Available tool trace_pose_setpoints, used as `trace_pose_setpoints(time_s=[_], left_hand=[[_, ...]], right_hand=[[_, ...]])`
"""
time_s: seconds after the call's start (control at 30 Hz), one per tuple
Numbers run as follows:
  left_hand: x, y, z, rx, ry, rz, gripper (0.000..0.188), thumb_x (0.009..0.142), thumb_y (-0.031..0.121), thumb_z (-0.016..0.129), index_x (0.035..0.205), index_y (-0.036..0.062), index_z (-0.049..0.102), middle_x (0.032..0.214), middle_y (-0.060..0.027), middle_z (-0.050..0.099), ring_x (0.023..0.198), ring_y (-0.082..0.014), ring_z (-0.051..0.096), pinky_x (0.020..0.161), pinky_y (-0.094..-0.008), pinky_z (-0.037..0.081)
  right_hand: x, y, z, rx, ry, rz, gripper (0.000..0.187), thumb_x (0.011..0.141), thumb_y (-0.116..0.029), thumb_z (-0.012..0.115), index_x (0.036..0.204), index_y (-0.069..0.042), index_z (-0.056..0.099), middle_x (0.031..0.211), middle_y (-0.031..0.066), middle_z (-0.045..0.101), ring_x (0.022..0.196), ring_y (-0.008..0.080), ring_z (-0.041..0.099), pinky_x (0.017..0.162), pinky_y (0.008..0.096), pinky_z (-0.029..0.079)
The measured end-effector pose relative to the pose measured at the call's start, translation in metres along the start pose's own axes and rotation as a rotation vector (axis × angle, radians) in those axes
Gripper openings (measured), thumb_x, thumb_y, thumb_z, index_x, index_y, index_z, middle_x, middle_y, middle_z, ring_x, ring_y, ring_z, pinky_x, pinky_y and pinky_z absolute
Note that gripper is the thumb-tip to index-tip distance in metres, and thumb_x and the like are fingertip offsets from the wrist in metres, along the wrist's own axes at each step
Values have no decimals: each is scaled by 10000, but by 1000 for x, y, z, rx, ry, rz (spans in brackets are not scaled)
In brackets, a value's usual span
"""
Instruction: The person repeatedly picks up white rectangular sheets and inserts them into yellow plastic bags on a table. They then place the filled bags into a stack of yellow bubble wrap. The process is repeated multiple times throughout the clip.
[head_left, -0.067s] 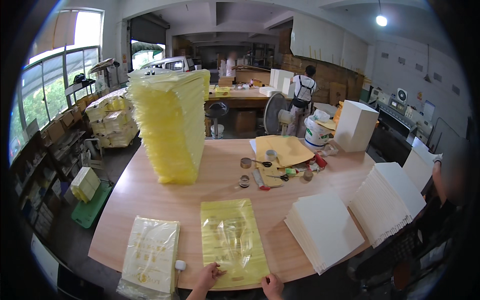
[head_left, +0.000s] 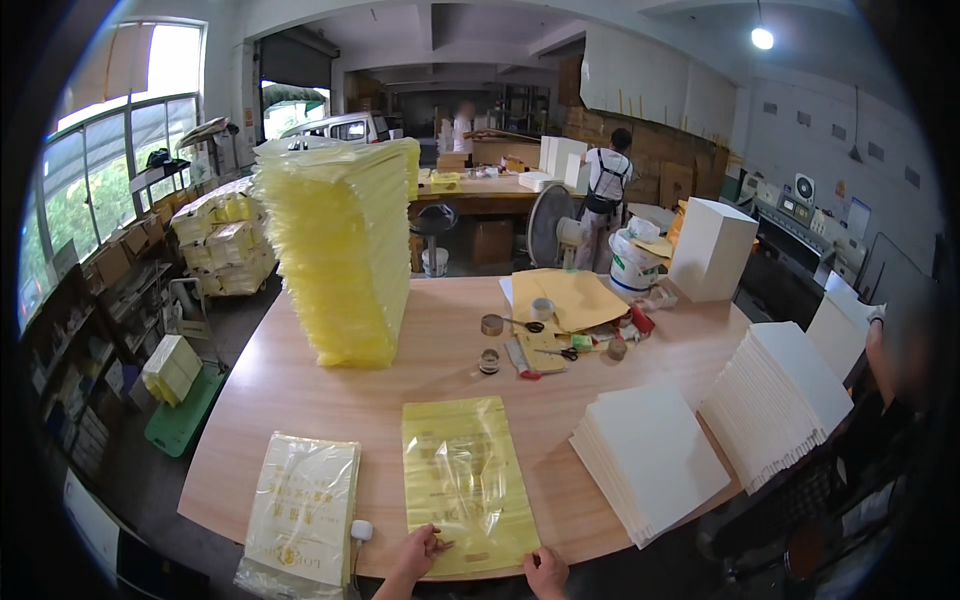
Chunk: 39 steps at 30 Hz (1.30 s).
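Observation:
A yellow see-through plastic bag (head_left: 468, 470) with printing lies flat before me, its short side towards the table's front edge. My left hand (head_left: 418, 552) has its fingers curled together at the bag's lower left edge. At the lower right corner, my right hand (head_left: 546, 573) pinches the bag between thumb and fingers. To the left lies a stack of packed pale bags (head_left: 302, 510) in clear wrapping, printed in gold. A small white block with a cord (head_left: 361, 531) sits beside that stack. On the right, a pile of white boards (head_left: 655, 455) rests slightly fanned.
A tall stack of yellow bags (head_left: 345, 250) stands at the table's far left. Scissors (head_left: 560, 353), tape rolls (head_left: 489, 362) and brown envelopes (head_left: 570, 300) lie mid-table. More white boards (head_left: 775, 400) stand on the right near another person's arm (head_left: 880, 360). A fan (head_left: 552, 228) stands beyond.

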<state>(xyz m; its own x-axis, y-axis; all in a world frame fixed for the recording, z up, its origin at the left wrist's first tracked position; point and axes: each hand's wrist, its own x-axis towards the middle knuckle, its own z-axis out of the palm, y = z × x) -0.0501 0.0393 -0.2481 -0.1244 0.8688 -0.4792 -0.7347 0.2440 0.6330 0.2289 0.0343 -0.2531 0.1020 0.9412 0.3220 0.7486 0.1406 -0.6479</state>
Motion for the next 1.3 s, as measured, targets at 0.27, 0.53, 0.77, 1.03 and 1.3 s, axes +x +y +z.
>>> trace_pose_setpoints(time_s=[0.27,0.53,0.77,1.03,1.3], left_hand=[[14,-15,-20,82,-75,115,200,987,196,503,975,2,552,623,-35,470,630,-203,518,785,-376,517],[11,-9,-19,-41,-65,-18,195,991,192,490,936,11,541,567,-28,395,608,-216,491,927,-488,514],[-5,-2,-2,-82,-40,-15,124,963,159,536,922,50,580,646,-15,480,609,-159,477,948,-492,506],[-1,-17,-14,68,-101,180,127,970,150,530,935,35,572,655,-10,475,593,-153,465,948,-479,510],[-1,-1,-11,-80,-8,-56,157,962,172,532,913,29,574,609,-40,478,598,-217,514,901,-451,526]], right_hand=[[0,4,1,12,-3,-11,198,833,-258,647,934,-89,629,901,162,655,847,387,617,727,491,493],[2,-2,-8,23,-43,7,191,832,-251,651,940,-94,641,899,150,661,850,373,623,733,486,494],[2,-4,-7,50,-27,17,182,833,-234,648,927,-78,644,919,154,663,878,374,623,754,482,495],[4,-7,-10,71,-62,28,184,834,-226,645,937,-74,648,928,158,662,884,376,621,763,476,494],[7,-20,-21,66,-88,49,175,832,-214,650,932,-71,642,902,163,652,861,385,614,747,477,490]])
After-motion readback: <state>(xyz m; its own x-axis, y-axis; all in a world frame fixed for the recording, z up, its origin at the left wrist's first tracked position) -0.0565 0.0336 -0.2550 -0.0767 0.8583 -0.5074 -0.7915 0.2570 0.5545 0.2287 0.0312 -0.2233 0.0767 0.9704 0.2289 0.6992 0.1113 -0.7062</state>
